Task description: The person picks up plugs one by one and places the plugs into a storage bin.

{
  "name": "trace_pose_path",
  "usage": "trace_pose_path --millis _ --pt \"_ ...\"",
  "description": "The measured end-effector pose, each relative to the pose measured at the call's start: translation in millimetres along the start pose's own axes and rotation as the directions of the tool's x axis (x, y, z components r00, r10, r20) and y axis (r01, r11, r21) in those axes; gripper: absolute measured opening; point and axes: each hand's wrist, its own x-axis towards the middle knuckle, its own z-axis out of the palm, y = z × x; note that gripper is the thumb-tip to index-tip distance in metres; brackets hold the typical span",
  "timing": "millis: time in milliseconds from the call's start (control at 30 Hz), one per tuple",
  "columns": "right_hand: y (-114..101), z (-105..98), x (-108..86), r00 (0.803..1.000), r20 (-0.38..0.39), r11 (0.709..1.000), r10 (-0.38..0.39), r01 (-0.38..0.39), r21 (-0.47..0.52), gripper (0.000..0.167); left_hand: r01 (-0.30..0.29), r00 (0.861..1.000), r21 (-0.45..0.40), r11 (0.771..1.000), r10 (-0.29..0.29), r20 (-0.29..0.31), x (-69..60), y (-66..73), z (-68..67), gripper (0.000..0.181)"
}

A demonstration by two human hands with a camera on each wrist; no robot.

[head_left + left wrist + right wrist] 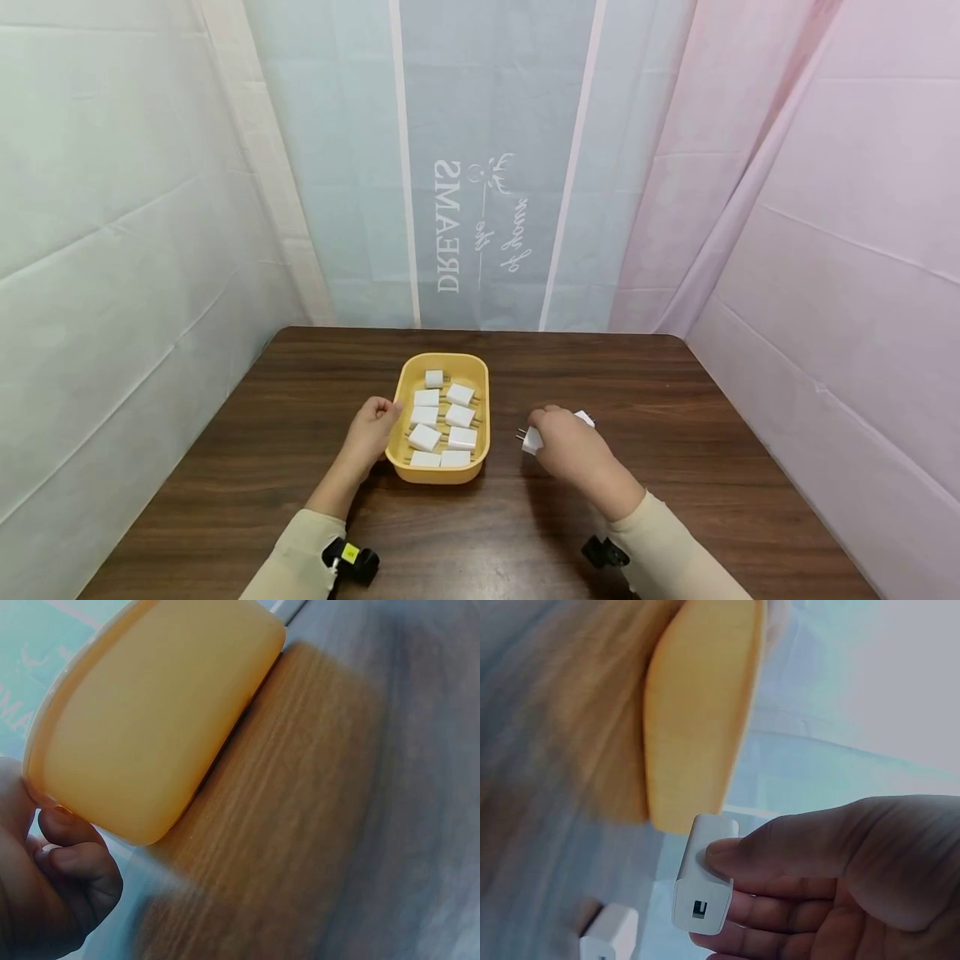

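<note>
My left hand (372, 433) pinches the left rim of a yellow plastic basket (439, 476) between thumb and curled fingers. In the left wrist view, the fingertips (66, 825) meet the basket's edge. Several white USB charger plugs lie inside, roughly in two columns, their metal prongs mostly pointing sideways. Right of the basket, my right hand (572, 447) grips one white charger plug (532, 441), prongs toward the basket. Its USB port faces the right wrist camera, with the thumb on its side (702, 859). Another charger plug (585, 418) lies just beyond that hand, partly hidden by it.
The dark brown wooden table (637, 375) carries everything. Behind it hangs a grey-blue curtain (480, 100) with mirrored lettering, and pale cloth walls (135, 208) close in both sides. A small black wrist camera (352, 561) is strapped at each sleeve.
</note>
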Motion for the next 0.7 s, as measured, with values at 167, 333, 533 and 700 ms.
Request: trace_pose_path --millis 167,333,533,700 --pt "-5.6 -8.3 3.4 1.000 -0.012 1.000 -0.019 0.019 0.014 0.031 0.001 1.000 0.007 1.000 -0.001 0.000 0.3 1.3 0.6 0.029" --pt "-11.2 -14.7 6.2 1.000 -0.010 1.000 -0.016 0.016 0.026 0.032 -0.010 1.000 0.006 1.000 0.010 0.006 0.8 0.7 0.6 0.028" --pt "-20.9 -21.9 9.5 0.998 -0.034 0.996 -0.056 0.058 0.063 0.031 -0.011 1.000 -0.006 1.000 0.011 0.008 -0.3 1.2 0.2 0.028" --pt "-28.0 -25.3 13.6 0.995 -0.024 0.991 -0.092 0.094 0.090 0.033 -0.005 1.000 0.008 1.000 0.005 0.013 -0.9 0.5 -0.4 0.028"
